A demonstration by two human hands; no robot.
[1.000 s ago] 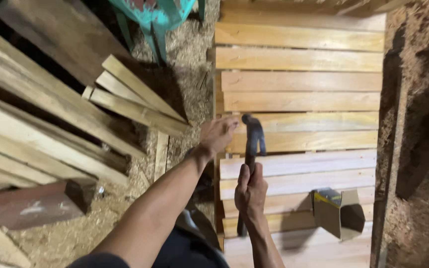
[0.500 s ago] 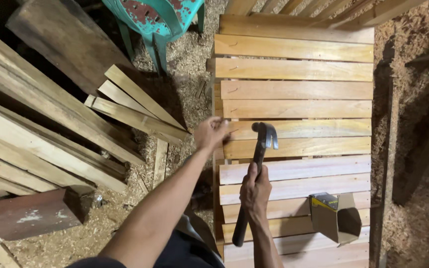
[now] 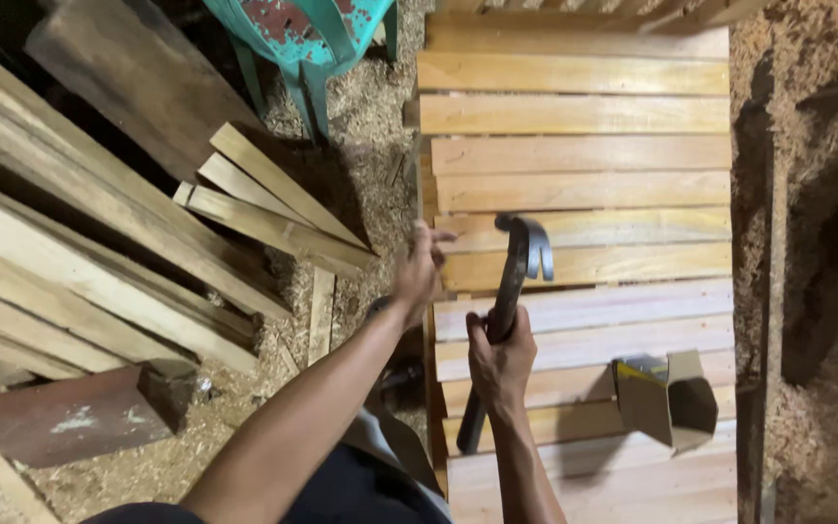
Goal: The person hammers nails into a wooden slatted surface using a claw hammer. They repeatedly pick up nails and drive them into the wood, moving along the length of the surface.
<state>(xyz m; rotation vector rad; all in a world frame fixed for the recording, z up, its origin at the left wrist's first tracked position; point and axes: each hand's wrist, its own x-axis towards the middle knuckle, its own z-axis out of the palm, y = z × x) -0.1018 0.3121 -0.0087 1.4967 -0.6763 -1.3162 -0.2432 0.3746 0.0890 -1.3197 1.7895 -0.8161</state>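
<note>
- the right hand [image 3: 499, 361], low centre of the frame, is clamped around the handle of a hammer [image 3: 506, 311]; a second ago the head sat lower and nearer the other hand, half a second ago it was climbing, and now it is up, claw pointing right, over the slats in mid-frame.
- the left hand [image 3: 417, 267] has barely moved: it sits at the left edge of the slatted panel [image 3: 584, 155], fingers pinched together at a slat's end. whether they hold a nail i cannot tell; the spot is blurred and too small.
- judging by the raised head, the hammer is lifted between blows on that edge, with the fingers close to where it would land.
- the panel fills the centre and right of the frame, pale slats running left to right; its lower edge is cut off by the frame.
- an open cardboard box [image 3: 666, 398] stands on the lower slats, right of the right hand; its contents are in shadow.
- loose planks [image 3: 273, 209] lie in the left half on sawdust, with a dark block [image 3: 70, 417] at lower left.
- a teal chair [image 3: 307, 39] at the top is cut off, only legs and part of the seat showing.
- the right side is dark and hard to read.
</note>
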